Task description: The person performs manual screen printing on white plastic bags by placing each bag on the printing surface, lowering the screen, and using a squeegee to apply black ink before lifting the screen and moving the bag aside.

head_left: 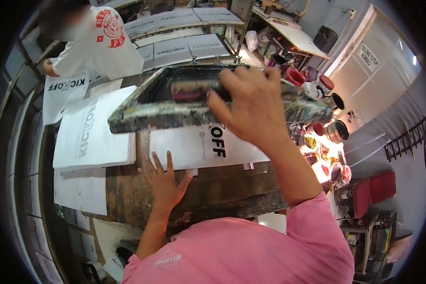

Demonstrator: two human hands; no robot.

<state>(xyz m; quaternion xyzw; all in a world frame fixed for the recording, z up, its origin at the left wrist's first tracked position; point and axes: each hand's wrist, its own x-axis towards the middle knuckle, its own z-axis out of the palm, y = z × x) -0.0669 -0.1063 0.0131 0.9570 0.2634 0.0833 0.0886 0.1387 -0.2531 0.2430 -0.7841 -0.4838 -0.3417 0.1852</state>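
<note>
R hand [253, 102] fingers curled, gripping ink-stained black screen-print frame [175, 111], tilted up. L hand [164, 182] fingers spread wide, flat on white printed sheet [194, 149] edge/worn wooden table [222, 189].

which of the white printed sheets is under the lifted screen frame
The white printed sheet on the worn table just beyond the left hand; the right hand holds the screen frame above it. The stack lies further left.

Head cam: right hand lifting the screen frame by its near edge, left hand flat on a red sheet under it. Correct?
Not quite. The head view shows the sheet under the left hand is white with dark lettering, not red. The rest holds: the right hand grips the near edge of the raised screen frame.
</note>
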